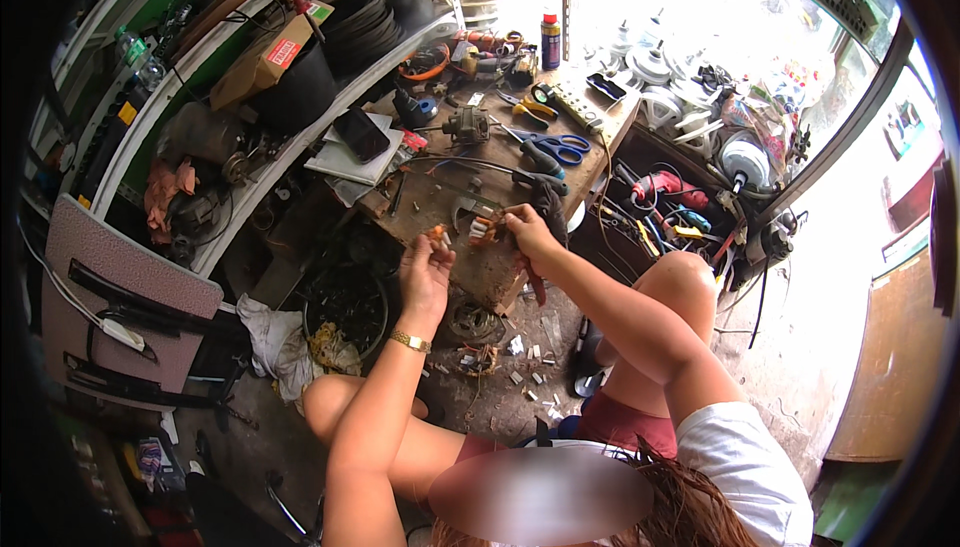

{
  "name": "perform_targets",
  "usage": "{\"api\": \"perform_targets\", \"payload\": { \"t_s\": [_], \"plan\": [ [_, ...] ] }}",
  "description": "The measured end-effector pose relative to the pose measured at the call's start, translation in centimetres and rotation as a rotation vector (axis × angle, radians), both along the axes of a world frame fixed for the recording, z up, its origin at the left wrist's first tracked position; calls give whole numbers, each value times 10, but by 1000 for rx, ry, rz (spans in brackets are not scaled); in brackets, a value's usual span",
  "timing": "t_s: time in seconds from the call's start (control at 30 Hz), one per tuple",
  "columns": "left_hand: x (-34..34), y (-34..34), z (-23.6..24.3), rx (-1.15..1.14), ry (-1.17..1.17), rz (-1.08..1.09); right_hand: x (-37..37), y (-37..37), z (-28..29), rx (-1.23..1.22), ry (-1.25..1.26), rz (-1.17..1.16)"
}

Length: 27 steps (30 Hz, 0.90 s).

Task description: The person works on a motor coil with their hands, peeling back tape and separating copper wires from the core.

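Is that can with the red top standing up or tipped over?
Standing up: the can is upright at the workbench's far end, its red cap on top.

1. Small orange piece [438,234]; pinched in left hand [428,272], above bench front edge; details too small to tell
2. Orange-and-white part [482,231]; ridged-looking, at right hand's [530,234] fingertips; just right of piece, apart

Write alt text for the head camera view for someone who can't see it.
A person's left hand and right hand handle small orange and white parts above a cluttered wooden bench. Blue-handled scissors and a power strip lie farther back; white scraps litter the floor.
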<state>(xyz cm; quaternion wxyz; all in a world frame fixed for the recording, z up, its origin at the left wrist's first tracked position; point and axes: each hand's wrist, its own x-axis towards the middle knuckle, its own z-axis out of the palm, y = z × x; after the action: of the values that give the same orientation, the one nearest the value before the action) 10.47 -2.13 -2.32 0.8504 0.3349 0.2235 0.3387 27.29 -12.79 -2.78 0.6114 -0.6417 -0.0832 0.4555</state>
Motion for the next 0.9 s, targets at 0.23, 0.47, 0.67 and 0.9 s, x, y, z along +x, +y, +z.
{"api": "perform_targets", "payload": {
  "t_s": [0.23, 0.47, 0.67, 0.9],
  "plan": [
    [-8, 1, 22, -174, -157, -183, -19, 4, -2, 8, -615, 43],
    [-5, -21, 36, -195, -182, -258, -40, -14, 63, 406, -644, 185],
    [-3, -41, 51, -154, -78, -258, -40, -23, 64, 258, -778, 184],
    [-21, -27, 57, 603, 344, -243, -43, -36, 74, 91, -1259, 358]
  ]
}}
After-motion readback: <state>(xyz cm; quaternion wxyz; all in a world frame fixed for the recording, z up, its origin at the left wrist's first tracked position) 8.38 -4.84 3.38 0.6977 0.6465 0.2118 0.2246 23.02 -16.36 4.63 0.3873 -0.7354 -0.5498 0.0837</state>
